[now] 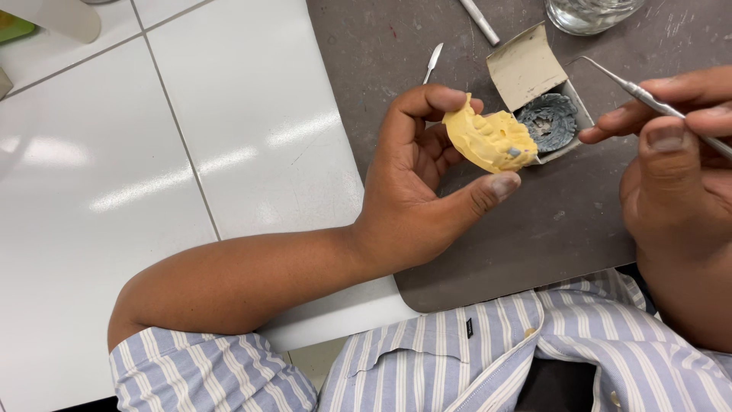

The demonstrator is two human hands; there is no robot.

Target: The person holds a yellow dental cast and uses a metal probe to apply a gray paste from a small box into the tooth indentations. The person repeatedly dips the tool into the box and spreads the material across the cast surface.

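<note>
My left hand point(415, 179) holds a yellow dental cast point(489, 140) between thumb and fingers, teeth side turned toward me, with a small grey spot on it. My right hand point(671, 145) grips a thin metal hand instrument point(648, 95) like a pen; its hooked tip points up and left, just above a small open cardboard box point(526, 67) that holds dark grey wax point(550, 120). The instrument's tip is apart from the cast.
A grey work mat point(549, 229) lies on a white tiled counter point(229, 137). A metal spatula point(432, 62) and another slim tool point(480, 21) lie on the mat. A clear glass container point(591, 14) stands at the top edge.
</note>
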